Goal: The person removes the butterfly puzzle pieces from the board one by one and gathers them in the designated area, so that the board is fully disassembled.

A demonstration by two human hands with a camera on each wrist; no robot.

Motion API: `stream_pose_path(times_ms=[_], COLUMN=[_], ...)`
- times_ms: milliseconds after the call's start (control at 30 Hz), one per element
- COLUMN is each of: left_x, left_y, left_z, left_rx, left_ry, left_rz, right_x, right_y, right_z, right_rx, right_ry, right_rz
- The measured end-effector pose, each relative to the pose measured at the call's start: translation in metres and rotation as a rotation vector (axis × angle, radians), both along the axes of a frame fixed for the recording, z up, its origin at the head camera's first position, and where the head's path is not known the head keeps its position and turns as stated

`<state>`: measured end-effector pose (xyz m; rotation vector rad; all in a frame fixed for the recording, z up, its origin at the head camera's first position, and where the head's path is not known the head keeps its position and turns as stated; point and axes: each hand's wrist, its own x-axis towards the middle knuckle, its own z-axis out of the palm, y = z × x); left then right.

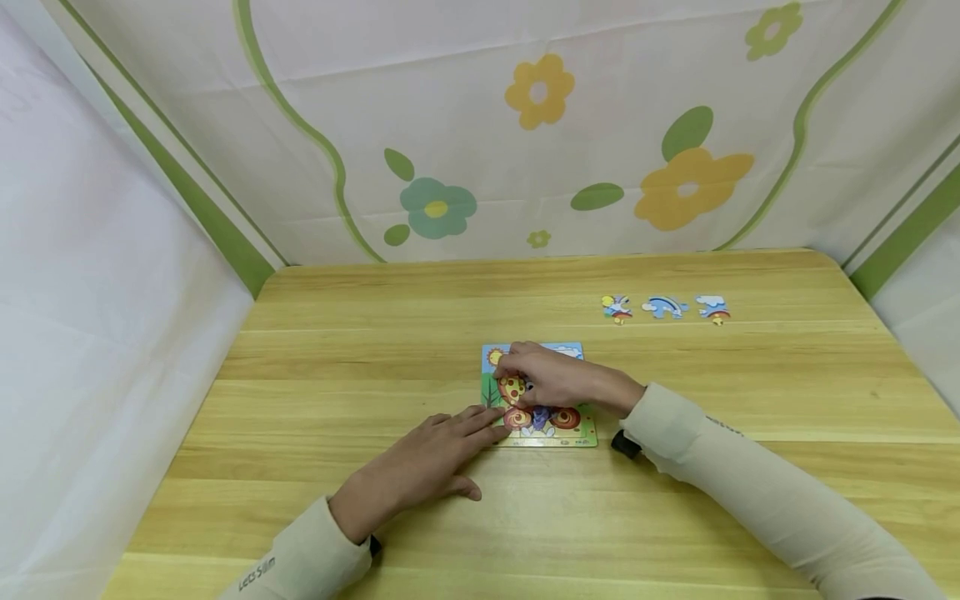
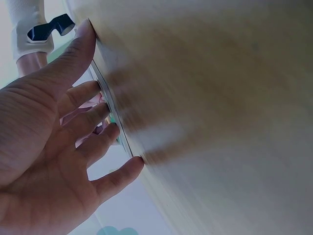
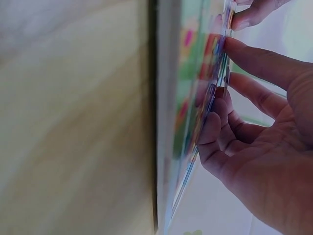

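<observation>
A colourful picture puzzle board [image 1: 589,437] lies flat on the wooden table, with a sun, a tree and red swirls in its picture. My right hand [image 1: 551,379] is over the board and pinches a puzzle piece [image 1: 512,390], yellow with red spots, at its left half. In the right wrist view, thumb and fingers hold the thin edge of that puzzle piece [image 3: 227,73] close over the board surface. My left hand [image 1: 442,450] lies with fingers extended, fingertips on the board's lower left edge and thumb spread on the table side.
Three loose puzzle pieces stand in a row at the back right of the table: one with a yellow shape [image 1: 618,307], a rainbow one [image 1: 664,307] and a cloud one [image 1: 712,307]. A white curtain [image 1: 480,100] with flower prints hangs behind the table [image 1: 360,325].
</observation>
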<state>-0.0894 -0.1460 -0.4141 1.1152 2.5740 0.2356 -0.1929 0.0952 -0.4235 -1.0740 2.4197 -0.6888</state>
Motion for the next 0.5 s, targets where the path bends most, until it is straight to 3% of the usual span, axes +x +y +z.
stream_pose_path(times_ms=[500], left_x=[0.0004], left_y=[0.0011], left_z=[0.0011], left_rx=[0.008], left_ry=[-0.016], left_rz=[0.009], right_x=[-0.0019], right_y=[0.0011], right_z=[0.0004], right_rx=[0.003], right_ry=[-0.021], right_rz=[-0.004])
